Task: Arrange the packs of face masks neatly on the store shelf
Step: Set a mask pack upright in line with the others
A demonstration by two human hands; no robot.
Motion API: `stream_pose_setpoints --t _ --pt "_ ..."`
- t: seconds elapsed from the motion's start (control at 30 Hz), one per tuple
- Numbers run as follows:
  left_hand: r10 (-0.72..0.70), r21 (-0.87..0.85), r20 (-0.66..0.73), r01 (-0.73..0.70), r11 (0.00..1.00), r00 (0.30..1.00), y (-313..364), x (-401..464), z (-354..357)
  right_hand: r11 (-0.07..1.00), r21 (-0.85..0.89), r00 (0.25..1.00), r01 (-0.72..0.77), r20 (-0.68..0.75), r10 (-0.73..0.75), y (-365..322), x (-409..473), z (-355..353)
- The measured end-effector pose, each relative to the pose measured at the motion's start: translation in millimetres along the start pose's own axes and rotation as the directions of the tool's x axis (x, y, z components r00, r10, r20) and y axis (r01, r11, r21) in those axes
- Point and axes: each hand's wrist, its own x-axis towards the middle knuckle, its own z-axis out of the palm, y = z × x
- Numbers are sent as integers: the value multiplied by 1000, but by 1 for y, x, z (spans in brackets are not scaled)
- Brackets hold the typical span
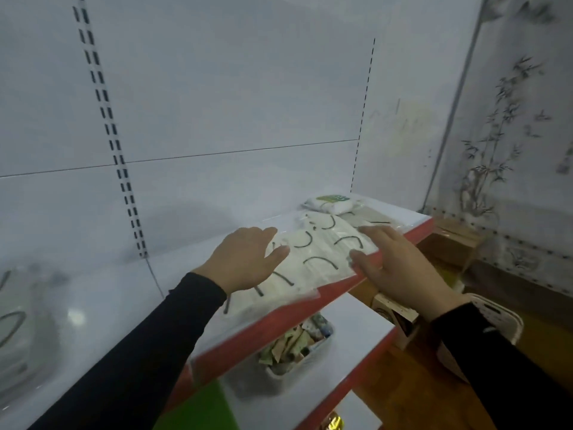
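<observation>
The white store shelf (403, 217) with the red front edge carries the packs of face masks (313, 259), and everything here is placed against it. On its top, near the right end, clear packs of white masks with black ear loops lie flat in an overlapping row that runs along the front edge; the picture is soft with motion, so the count is uncertain, but it looks like three or four packs. Behind them, toward the back panel of the shelf, sits one small white packet with a green label (331, 202).

Two hands in black sleeves work on the row. The left hand (245, 259) lies palm down on the left part of the packs, fingers straight and spread, pressing rather than gripping. The right hand (393, 268) rests at the right end of the row, by the shelf's front edge; its fingers are stretched out over the top pack and its thumb lies against the pack's near edge. Neither hand is clenched round anything.

At the far left of the shelf top, one more clear pack with dark loops (21, 333) lies apart from the row, blurred.

Below the shelf there is one lower board, and on it one white tray of small mixed sachets (297, 342). To the right of the shelf, lower down, stand brown cartons (446, 243) and one white basket (496, 321).
</observation>
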Motion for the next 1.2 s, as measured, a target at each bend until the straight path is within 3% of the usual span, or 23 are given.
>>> stream_pose_setpoints --t 0.1,0.2,0.33,0.57,0.7,0.8,0.93,1.0,1.2 --pt "-85 59 103 79 995 991 -5 13 6 998 13 993 59 106 -60 15 31 17" --pt "-208 70 119 201 977 971 -10 13 15 990 13 972 141 188 -141 28 62 31" --pt "-408 43 179 407 912 895 -1 -1 30 969 -49 903 241 378 -205 46 94 52" --pt "-560 -160 100 568 807 823 41 -15 36 894 75 766 443 486 -421 37 105 77" --pt "-649 -266 44 635 725 760 43 -24 37 845 270 653 461 542 -529 25 97 67" --pt "-666 -279 34 647 710 745 44 -24 39 818 266 692 510 438 -574 31 98 67" --pt "-652 -288 46 635 716 756 45 -21 43 875 58 786 481 413 -460 35 104 77" --pt "-634 -283 46 619 733 772 44 -19 44 865 68 761 497 445 -472 29 104 80" --pt "-638 -280 26 618 735 770 28 -26 42 828 344 659 443 501 -561 4 102 78"
